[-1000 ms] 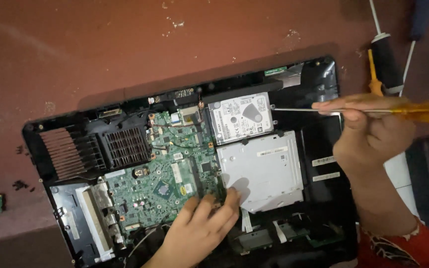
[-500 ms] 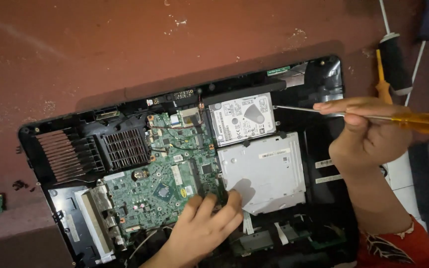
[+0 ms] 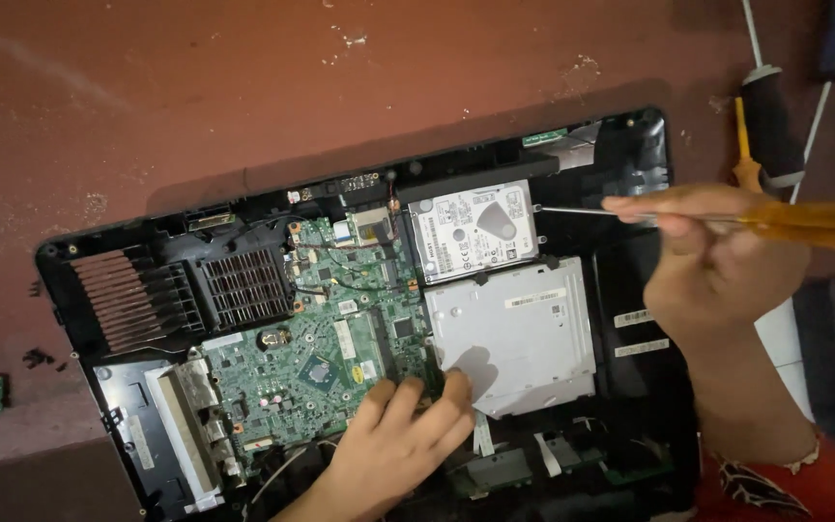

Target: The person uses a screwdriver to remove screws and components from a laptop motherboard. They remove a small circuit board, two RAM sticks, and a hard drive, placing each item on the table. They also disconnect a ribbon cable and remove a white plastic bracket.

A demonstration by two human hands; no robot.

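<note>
Hard drive (image 3: 475,230): silver, seated in the open black laptop chassis (image 3: 645,155), at its far edge.
Screwdriver (image 3: 804,222): amber handle, thin shaft level, tip at the drive's right edge.
Right hand (image 3: 717,271): closed around the screwdriver.
Optical drive (image 3: 519,333): just below the hard drive.
Left hand (image 3: 398,445): fingers spread flat, resting where green motherboard (image 3: 331,338) meets optical drive.
Heatsink (image 3: 128,295): copper fins, far left of the hard drive.

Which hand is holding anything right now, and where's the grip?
The right hand holds a screwdriver at the shaft end of its amber handle. The left hand holds nothing, resting flat on the green circuit board.
</note>
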